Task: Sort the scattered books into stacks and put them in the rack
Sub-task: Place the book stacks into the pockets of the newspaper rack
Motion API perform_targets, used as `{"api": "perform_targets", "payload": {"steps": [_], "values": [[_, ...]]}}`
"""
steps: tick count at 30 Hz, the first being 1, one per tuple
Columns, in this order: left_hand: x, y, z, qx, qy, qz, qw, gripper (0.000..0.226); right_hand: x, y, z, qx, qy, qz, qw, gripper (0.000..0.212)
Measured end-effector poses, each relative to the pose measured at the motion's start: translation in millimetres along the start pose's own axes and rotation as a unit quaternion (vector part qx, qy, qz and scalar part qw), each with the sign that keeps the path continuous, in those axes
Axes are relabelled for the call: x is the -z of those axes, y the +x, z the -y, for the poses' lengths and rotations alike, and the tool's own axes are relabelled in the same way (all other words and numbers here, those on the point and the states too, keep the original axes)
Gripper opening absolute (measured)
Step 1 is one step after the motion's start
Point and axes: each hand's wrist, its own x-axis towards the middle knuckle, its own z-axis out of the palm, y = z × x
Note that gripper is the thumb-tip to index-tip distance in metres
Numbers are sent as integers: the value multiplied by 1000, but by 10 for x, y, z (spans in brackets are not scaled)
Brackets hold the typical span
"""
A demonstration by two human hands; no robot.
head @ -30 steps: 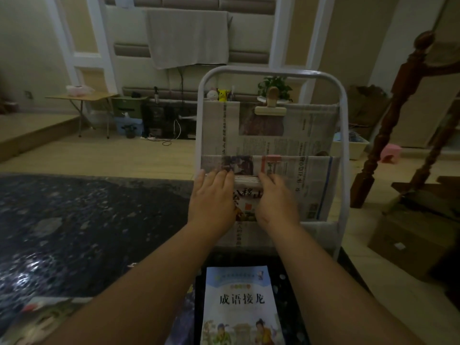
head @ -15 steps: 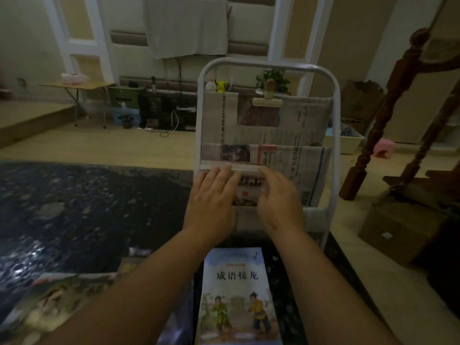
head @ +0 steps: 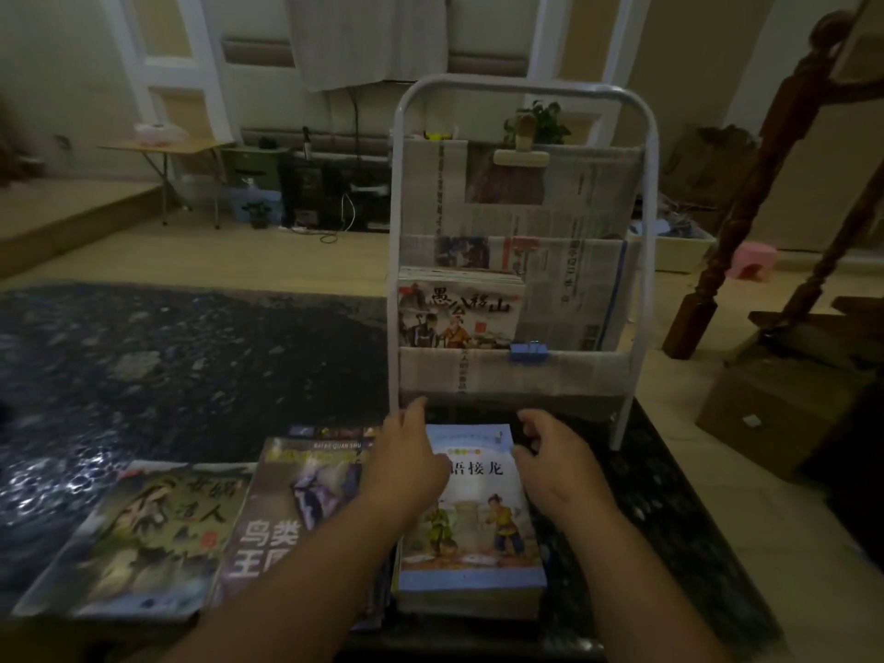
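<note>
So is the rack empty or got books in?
Not empty: a book stack stands upright in the rack's lower pocket, left side.

Lighting dim. Beige wall with white trim panels (head: 191,64); grey cloth (head: 368,35) hung on it. Pale wooden floor (head: 287,256). Small wooden folding table (head: 162,148) far left. Dark turned wooden stair post (head: 746,208) right, with pink plastic stool (head: 753,260) and brown cardboard box (head: 765,418) near it.

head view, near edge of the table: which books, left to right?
green book → bird book → blue stack
</note>
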Motion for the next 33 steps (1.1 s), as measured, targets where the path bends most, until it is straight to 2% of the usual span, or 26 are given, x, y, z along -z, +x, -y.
{"api": "perform_targets", "payload": {"steps": [2,6,10,15,18,21,23,26,29,31,33], "values": [[-72,-17,44,33,-11,26,999,76,31,14,-58,-7,-14,21,1000,49],[-175,26,27,117,-111,62,985,73,0,-14,-162,-62,-45,93,993,56],[-240,98,-16,181,-166,75,966,81,-76,-17,-151,-104,-56,169,978,57],[-294,270,-58,253,-237,62,936,88,-268,31,-192,-135,-37,208,968,58],[-277,316,-79,289,-259,45,921,81,-318,74,-193,-167,46,177,969,43],[-244,372,-99,314,-247,37,916,82,-335,83,-186,-208,170,135,954,26],[-229,412,-87,323,-262,41,908,81,-353,60,-211,-222,186,109,951,30],[-235,451,-51,325,-303,78,893,65,-422,50,-273,-243,206,85,944,40],[-245,505,-88,303,-274,108,906,57,-471,61,-294,-275,270,83,919,50],[-221,534,-149,276,-258,127,917,56,-492,80,-321,-290,310,79,902,46],[-172,508,-196,260,-281,140,913,52,-521,129,-356,-295,372,77,877,47]]}}
